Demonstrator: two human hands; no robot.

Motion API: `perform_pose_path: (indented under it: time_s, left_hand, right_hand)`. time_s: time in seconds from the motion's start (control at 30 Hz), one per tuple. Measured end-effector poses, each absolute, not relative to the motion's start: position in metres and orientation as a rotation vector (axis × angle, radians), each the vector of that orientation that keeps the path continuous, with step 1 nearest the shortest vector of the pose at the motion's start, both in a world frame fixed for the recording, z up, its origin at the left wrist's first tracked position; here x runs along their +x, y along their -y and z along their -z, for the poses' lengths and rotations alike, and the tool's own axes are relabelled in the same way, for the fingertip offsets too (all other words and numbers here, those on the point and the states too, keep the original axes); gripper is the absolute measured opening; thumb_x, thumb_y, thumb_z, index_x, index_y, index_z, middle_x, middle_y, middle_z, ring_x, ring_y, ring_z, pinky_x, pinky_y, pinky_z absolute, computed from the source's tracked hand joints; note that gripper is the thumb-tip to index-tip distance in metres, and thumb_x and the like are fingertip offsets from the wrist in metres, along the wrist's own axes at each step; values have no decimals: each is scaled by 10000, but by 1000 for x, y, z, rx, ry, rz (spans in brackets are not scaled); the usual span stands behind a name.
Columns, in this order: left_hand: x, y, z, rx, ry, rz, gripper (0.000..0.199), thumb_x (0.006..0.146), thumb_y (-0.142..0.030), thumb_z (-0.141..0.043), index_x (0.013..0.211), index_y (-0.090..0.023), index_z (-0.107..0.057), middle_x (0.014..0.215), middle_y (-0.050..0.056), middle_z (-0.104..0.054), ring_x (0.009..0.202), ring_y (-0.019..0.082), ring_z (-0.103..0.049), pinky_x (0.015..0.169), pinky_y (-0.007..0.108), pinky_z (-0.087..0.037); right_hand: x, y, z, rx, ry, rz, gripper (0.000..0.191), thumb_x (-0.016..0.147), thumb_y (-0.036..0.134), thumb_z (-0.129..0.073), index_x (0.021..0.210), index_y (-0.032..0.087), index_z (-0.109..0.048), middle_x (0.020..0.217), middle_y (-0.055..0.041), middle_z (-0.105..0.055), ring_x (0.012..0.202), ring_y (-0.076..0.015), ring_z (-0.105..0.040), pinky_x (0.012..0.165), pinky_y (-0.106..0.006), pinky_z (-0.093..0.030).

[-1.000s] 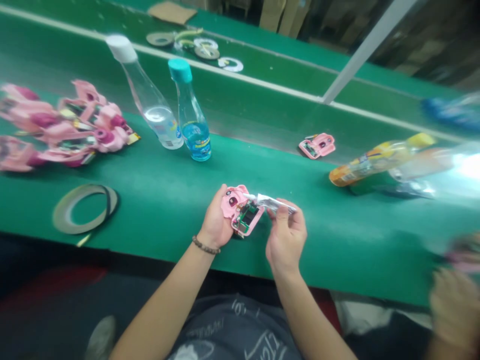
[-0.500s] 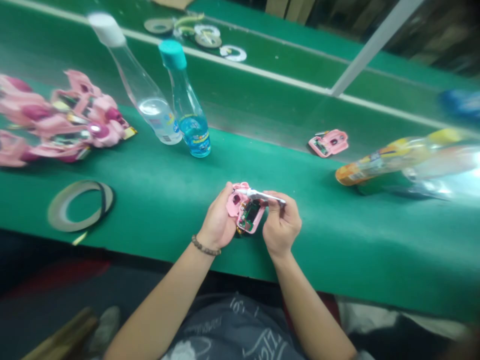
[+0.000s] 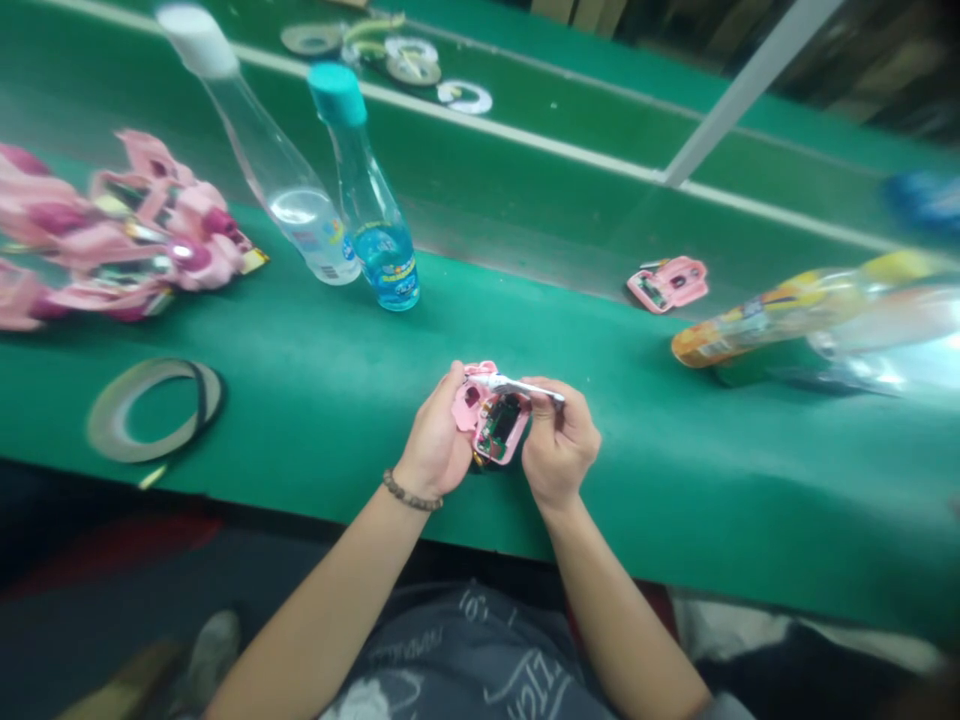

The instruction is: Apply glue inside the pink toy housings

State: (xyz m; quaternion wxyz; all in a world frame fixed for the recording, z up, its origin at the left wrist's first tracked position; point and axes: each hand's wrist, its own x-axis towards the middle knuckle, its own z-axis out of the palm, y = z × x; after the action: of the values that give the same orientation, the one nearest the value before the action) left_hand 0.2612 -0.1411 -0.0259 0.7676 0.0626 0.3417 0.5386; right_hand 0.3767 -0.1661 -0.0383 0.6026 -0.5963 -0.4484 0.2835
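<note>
Near the front middle of the green table, my left hand [image 3: 433, 445] is closed round the left side of an open pink casing [image 3: 466, 408] with a green circuit board inside. My right hand [image 3: 561, 440] pinches a thin white tool [image 3: 517, 386] at its right end. The tool lies across the top of the casing, its left end over the pink part. The fingers of my right hand are beside the casing's right edge; whether they touch it is hard to tell.
A roll of tape [image 3: 101, 420] lies left. Behind it is a heap of pink casings [image 3: 120, 240]. Two upright bottles, one white-capped [image 3: 319, 235], one teal-capped [image 3: 386, 265], stand back left. Another pink casing [image 3: 679, 285] and a yellow-orange bottle [image 3: 739, 330] are right.
The view has shifted slightly, so the bottles and the casing at the back appear a little displaced. Both hands keep nearly the same hold on the casing and the tool.
</note>
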Motion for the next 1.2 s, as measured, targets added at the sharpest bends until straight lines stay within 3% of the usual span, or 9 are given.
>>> perform_pose_path:
  time_s: [0.13, 0.23, 0.5, 0.67, 0.83, 0.93, 1.03, 1.2]
  left_hand:
    - [261, 140, 28, 152, -763, -1161, 341, 976, -399, -507, 1060, -108, -663, 1009, 105, -703, 939, 209, -680, 894, 315, -525]
    - [261, 140, 29, 159, -765, -1172, 320, 961, -391, -540, 1046, -111, -668, 1023, 106, -705, 938, 214, -685, 919, 332, -528]
    - [258, 140, 26, 148, -767, -1129, 356, 977, -406, -503, 1063, -103, -666, 1070, 131, -707, 972, 234, -687, 944, 375, -538]
    - [251, 137, 21, 114, -714, -1001, 402, 953, -446, -517, 1102, -105, -671, 1098, 140, -711, 1068, 291, -669, 991, 461, -522]
    - [244, 139, 22, 162, -586, -1055, 223, 840, -197, -553, 1016, -184, -688, 1145, 77, -716, 1313, 310, -523, 1086, 500, -451]
    - [242, 142, 30, 215, -553, -1066, 336, 753, -73, -491, 936, -284, -678, 1172, -14, -716, 1438, 240, -359, 1099, 437, -418]
    - [242, 144, 38, 275, -545, -1085, 428, 703, -12, -463, 947, -305, -657, 1253, -83, -677, 1478, 196, -231, 1119, 408, -379]
    - [246, 146, 44, 279, -588, -1122, 580, 629, 43, -555, 1039, -355, -653, 1268, -85, -668, 1474, 230, -265, 1093, 397, -417]
  right_hand:
    - [380, 161, 52, -1285, 1250, -341, 120, 907, 288, -614, 975, 306, -711, 926, 6, -740, 848, -195, -703, 810, -375, -590]
    - [381, 161, 54, -1280, 1307, -326, 144, 918, 258, -605, 1005, 322, -700, 939, 7, -741, 834, -195, -703, 794, -377, -593]
    - [394, 168, 52, -1276, 998, -548, 74, 907, 330, -622, 946, 286, -667, 887, 6, -699, 722, -172, -673, 690, -347, -579]
    - [401, 149, 60, -1111, 738, -832, 154, 885, 424, -635, 910, 287, -568, 809, 35, -641, 735, -158, -672, 728, -353, -597]
    - [399, 147, 48, -1116, 870, -888, 135, 916, 420, -598, 912, 288, -574, 782, 30, -632, 700, -150, -647, 684, -328, -590]
    - [406, 164, 34, -1185, 1008, -799, 102, 901, 369, -637, 928, 271, -623, 877, 5, -676, 790, -167, -669, 746, -345, -597]
    - [413, 182, 23, -1240, 1127, -726, 79, 898, 334, -642, 949, 275, -650, 921, -10, -698, 843, -189, -685, 775, -376, -612]
    - [420, 198, 19, -1269, 1169, -720, 68, 910, 303, -621, 966, 298, -658, 916, -8, -710, 804, -191, -705, 696, -363, -637]
